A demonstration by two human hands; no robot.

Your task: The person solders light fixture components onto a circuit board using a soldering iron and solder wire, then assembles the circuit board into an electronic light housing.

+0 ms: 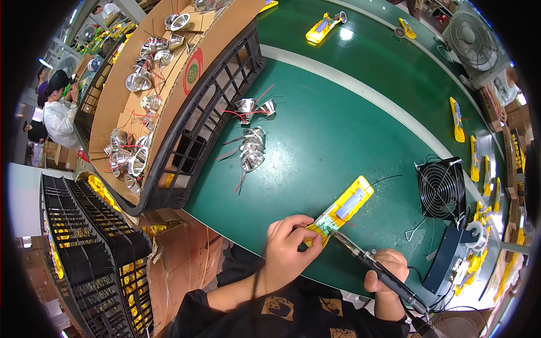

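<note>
Soldering iron (369, 262) at the circuit board (326, 223) of a yellow lamp housing (362, 187), lower centre of the frame.
The board and blue battery cell (350, 204) sit inside the housing, so that much looks done; a black wire (386, 178) trails past its upper end and no reflector is fitted, so assembly looks unfinished. Silver reflector cups (252, 161) lie apart on the green tabletop (321, 129), left of centre. Your left grip (290, 245) is closed on the housing's lower end, beside the board; your right grip (389, 271) wraps the iron's handle. You cannot tell whether its tip touches.
</note>
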